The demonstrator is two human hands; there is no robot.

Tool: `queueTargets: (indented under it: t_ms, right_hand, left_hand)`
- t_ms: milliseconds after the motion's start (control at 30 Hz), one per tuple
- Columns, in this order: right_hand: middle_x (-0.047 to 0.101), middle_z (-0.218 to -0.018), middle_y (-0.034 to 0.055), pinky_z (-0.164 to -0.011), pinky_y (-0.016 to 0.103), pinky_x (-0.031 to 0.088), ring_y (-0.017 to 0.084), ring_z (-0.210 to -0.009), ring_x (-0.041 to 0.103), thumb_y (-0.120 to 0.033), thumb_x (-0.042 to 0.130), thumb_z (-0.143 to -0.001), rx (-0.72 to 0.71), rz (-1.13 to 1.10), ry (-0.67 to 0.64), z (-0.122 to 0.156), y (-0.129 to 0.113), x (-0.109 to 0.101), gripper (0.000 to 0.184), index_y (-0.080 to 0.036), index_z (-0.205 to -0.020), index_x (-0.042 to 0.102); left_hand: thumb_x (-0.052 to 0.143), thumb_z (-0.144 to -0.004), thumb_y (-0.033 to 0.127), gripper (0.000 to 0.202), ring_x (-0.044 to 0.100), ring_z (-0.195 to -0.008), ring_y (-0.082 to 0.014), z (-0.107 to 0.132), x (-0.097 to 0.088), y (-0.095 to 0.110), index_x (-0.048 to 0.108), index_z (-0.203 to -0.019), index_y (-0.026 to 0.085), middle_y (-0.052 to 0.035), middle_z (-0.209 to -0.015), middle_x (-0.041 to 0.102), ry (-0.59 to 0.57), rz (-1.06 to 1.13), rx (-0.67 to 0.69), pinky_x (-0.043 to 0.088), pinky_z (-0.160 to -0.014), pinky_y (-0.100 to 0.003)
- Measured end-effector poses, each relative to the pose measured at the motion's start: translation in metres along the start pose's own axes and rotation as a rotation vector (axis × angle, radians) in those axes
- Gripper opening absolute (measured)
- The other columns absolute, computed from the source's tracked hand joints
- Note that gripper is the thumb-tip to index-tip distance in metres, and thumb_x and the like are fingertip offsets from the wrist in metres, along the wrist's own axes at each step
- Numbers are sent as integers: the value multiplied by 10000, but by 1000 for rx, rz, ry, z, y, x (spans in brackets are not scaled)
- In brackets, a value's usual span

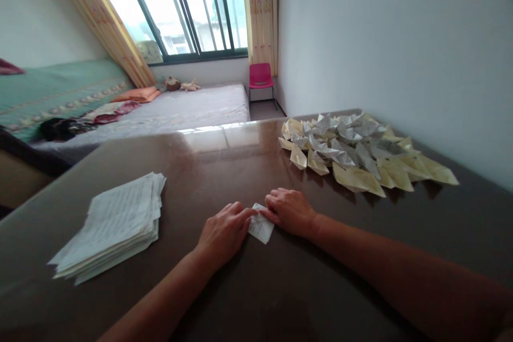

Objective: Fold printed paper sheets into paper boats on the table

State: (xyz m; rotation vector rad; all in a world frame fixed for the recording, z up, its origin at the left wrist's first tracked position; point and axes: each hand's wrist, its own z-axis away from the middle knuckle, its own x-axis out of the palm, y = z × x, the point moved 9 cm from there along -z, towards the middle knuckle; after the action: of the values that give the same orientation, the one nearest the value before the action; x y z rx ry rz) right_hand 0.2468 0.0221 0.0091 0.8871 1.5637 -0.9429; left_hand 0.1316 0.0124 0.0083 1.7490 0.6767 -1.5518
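A small folded sheet of paper (262,230) with print on it lies on the brown table, one corner toward me. My left hand (225,232) is closed at its left side, thumb and forefinger on the paper's edge. From the right, my right hand (289,211) is closed too, its fingertips pressing on the upper right part of the paper. Both hands rest on the tabletop, and their curled fingers cover the paper's side corners.
To the left lies a stack of printed paper sheets (116,224). Many folded paper boats (340,144), white and yellowish, are piled at the back right by the wall. Beyond the glossy table (192,171) stand a bed (208,101) and a pink chair (261,76).
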Motion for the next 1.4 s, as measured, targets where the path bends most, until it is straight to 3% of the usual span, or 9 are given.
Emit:
queueTargets:
  t_ms: [133, 300, 500, 667, 800, 967, 1133, 1267, 1400]
  right_hand:
    - [621, -936, 29, -626, 249, 369, 149, -793, 570, -476, 456, -927, -41, -39, 93, 1, 1, -7, 305, -209, -922, 603]
    - [629, -1004, 22, -754, 275, 387, 161, -906, 539, -297, 476, -912, -448, -10, 107, 13, -28, -6, 188, -247, -1015, 626]
    - [628, -1028, 50, -750, 283, 420, 180, -939, 532, -254, 524, -863, -456, 48, 50, 14, -33, -9, 232, -237, -1064, 638]
    - [611, -1065, 109, -676, 320, 449, 225, -950, 523, -249, 479, -910, -476, 192, -6, 27, -42, -15, 303, -171, -1190, 561]
    - [600, -1128, 152, -751, 391, 462, 254, -991, 528, -212, 496, -891, -376, 244, 39, 44, -32, -10, 358, -124, -1238, 517]
    - [581, -1243, 117, -811, 414, 456, 275, -1095, 526, -175, 499, -877, -235, 189, 15, 48, -16, -4, 412, -202, -1288, 496]
    - [655, -1051, 72, -768, 346, 445, 245, -984, 594, -312, 496, -888, 43, -28, -49, 27, -7, -14, 197, -225, -982, 645]
    - [676, -992, 85, -721, 306, 426, 231, -886, 633, -416, 627, -782, 283, -136, -40, 14, 7, -10, 303, -185, -979, 624]
    - [717, -884, 35, -634, 262, 381, 210, -827, 655, -401, 675, -712, 377, -254, -127, 7, 16, 4, 235, -223, -866, 665]
  left_hand:
    - [346, -967, 337, 279, 559, -895, -182, 2, -3, 4, 616, -1022, 295, -24, -922, 581, -30, -98, 18, 450, -648, -248]
    - [389, -952, 281, 237, 560, -921, -182, 3, -10, 12, 624, -960, 255, -33, -962, 600, -85, -179, 85, 472, -681, -243]
    - [379, -895, 98, 366, 562, -977, -220, 10, -6, 22, 584, -1182, 195, -103, -1081, 604, -166, -262, 116, 497, -698, -278]
    - [376, -847, 22, 420, 556, -1045, -258, 13, -1, 30, 604, -1185, 121, -153, -1122, 608, -203, -338, 82, 504, -724, -307]
    - [387, -837, 22, 383, 555, -1051, -290, 17, -1, 36, 651, -1104, 97, -168, -1118, 613, -255, -359, 61, 508, -739, -363]
    - [424, -833, 58, 313, 543, -1076, -285, 29, -1, 29, 663, -1026, 118, -154, -1148, 598, -238, -285, 77, 497, -785, -387]
    - [370, -875, 98, 369, 549, -1076, -236, 34, -2, 16, 574, -1175, 167, -103, -1194, 587, -168, -117, 105, 494, -842, -360]
    - [387, -881, 168, 301, 572, -1031, -228, 26, -8, 14, 623, -1065, 200, -81, -1156, 609, -176, -61, 85, 500, -826, -335]
    - [431, -829, 173, 249, 604, -959, -225, 20, -22, 19, 649, -944, 200, -81, -1054, 636, -196, -34, 80, 501, -813, -327]
